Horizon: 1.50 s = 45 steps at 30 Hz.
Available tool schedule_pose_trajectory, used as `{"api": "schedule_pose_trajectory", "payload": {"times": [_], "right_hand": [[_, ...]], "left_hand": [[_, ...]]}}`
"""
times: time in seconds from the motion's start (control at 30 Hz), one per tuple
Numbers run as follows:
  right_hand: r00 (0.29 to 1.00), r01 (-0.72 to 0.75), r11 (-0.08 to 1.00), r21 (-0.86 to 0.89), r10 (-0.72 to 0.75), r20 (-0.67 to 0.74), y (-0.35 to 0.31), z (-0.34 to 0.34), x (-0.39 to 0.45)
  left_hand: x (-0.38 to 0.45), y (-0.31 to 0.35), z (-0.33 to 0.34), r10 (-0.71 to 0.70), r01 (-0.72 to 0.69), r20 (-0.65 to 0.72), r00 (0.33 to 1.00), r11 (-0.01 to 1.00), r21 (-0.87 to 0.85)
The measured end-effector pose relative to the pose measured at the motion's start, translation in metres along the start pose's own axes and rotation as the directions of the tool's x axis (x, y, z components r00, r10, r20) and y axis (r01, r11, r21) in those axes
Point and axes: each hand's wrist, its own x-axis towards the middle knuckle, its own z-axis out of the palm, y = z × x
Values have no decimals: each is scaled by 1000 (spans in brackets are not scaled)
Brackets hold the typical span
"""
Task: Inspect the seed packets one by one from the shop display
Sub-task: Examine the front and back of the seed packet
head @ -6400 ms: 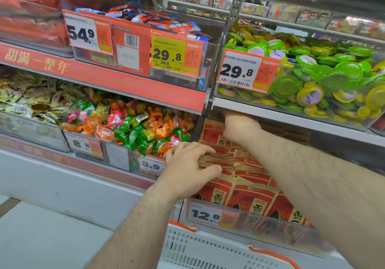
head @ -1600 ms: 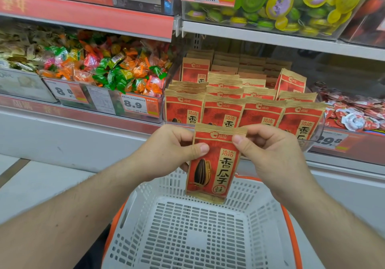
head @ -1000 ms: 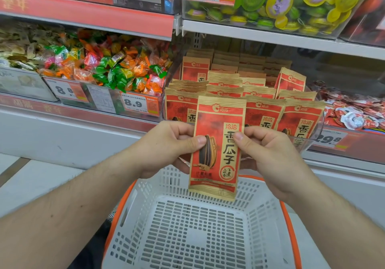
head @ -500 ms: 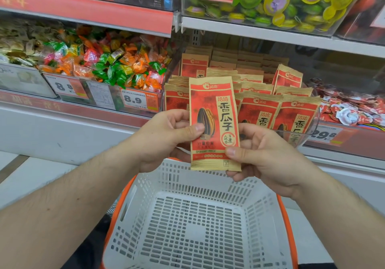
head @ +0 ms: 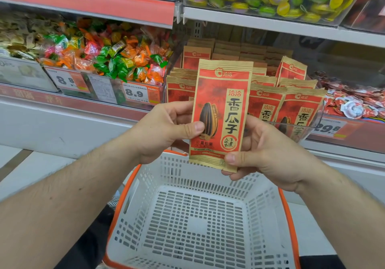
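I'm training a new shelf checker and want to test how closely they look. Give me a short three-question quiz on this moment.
1. True or false: the held seed packet is pinched by both the left hand and the right hand.
2. What lies in the white basket below the hands?
A. one packet
B. loose candies
C. nothing
3. Fill in: the price tag on the candy bin left of the packet display reads ____.

Key: 1 true, with the left thumb on its left edge and the right thumb at its lower right corner. 2 C. 3 8.9.
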Motion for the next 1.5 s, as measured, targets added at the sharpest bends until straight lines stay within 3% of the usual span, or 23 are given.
{"api": "schedule_pose_trajectory", "payload": {"times": [0.17,0.27,0.33,0.53,0.6,0.7,0.87,0.93,1.1,1.27,1.5], "right_hand": [[1000,2,999,-37,-2,-19,0,1,0],[992,6,983,-182,-28,-121,3,9,3],[982,7,961,-278,-58,-179,7,15,5],[978,70,882,-467,-153,-141,17,18,9],[973,127,886,-446,-198,-117,15,15,7],[933,232,926,-299,-299,-201,11,10,5],[865,290,855,-429,-427,-265,10,13,6],[861,276,844,-460,-430,-271,12,15,7],[921,227,905,-359,-319,-224,14,18,8],[945,258,949,-180,-287,-159,9,20,9],[951,252,958,-136,-271,-147,9,20,8]], "left_hand": [[0,-1,0,33,-28,-47,998,995,99],[3,-6,3,80,-13,-173,982,934,356],[4,-8,10,54,15,-187,981,937,348],[4,-9,19,-22,77,-159,987,933,351],[5,-8,18,-53,102,-149,987,933,345],[3,-8,15,-105,111,-36,994,924,365],[0,-11,22,-175,137,42,984,880,455],[1,-13,25,-172,142,31,985,889,435],[3,-10,31,-90,91,-17,996,981,170],[1,-6,21,-171,176,180,969,984,-12],[1,-8,20,-175,194,249,953,979,-55]]}}
